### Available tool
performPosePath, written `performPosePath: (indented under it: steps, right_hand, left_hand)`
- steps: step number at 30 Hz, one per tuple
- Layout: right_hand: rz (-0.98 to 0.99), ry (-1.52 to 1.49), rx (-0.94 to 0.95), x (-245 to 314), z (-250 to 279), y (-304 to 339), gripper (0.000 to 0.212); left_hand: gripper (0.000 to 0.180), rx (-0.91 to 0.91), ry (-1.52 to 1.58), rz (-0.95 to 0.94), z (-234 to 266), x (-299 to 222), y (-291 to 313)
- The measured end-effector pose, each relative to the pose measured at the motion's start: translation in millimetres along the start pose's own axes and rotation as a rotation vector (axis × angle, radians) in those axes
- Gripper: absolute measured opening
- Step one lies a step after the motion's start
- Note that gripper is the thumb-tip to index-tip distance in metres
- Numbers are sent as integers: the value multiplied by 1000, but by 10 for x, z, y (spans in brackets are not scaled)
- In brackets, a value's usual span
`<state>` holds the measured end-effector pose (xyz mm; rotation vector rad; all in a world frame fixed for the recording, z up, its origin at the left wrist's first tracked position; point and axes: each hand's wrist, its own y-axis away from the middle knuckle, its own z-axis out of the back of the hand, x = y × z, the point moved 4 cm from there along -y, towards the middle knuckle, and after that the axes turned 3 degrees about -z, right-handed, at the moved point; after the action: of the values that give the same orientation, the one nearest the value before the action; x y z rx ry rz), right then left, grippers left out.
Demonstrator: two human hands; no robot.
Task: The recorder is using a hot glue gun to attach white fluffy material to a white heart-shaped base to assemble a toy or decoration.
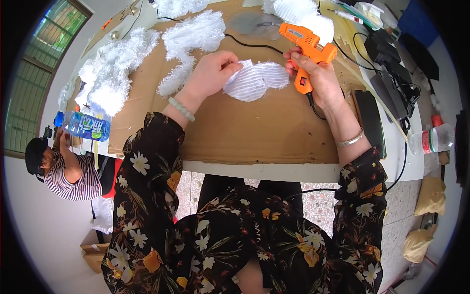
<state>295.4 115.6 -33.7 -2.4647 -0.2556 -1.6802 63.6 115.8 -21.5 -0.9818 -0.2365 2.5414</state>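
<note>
Floral blouse (230,228) cropped below, left grip (211,73) pinches fabric (249,83), right grip (318,78) clasps glue gun (309,45).

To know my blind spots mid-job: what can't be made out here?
In the head view:
Trigger area of the orange glue gun: covered by the right hand.
Underside of the ribbed white material: faces the cardboard, hidden by the material itself.
Far part of the topmost fluffy white piece: cut off by the upper edge.
</note>
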Motion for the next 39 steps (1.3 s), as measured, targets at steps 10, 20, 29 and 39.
performPosePath:
  steps: [10, 20, 29, 39]
  right_hand:
    - [-24, 30, -11, 36, -24, 1, 20]
    - [-36, 41, -28, -1, -9, 21, 19]
    - [-30, 45, -38, 9, 84, 45, 19]
    - [18, 17, -75, 43, 67, 98, 17]
  left_hand:
    - [24, 2, -399, -109, 369, -37, 57]
    - [12, -19, -549, -589, 90, -463, 617]
    - [15, 104, -324, -255, 333, -656, 660]
    - [8, 20, -609, -631, -371, -773, 243]
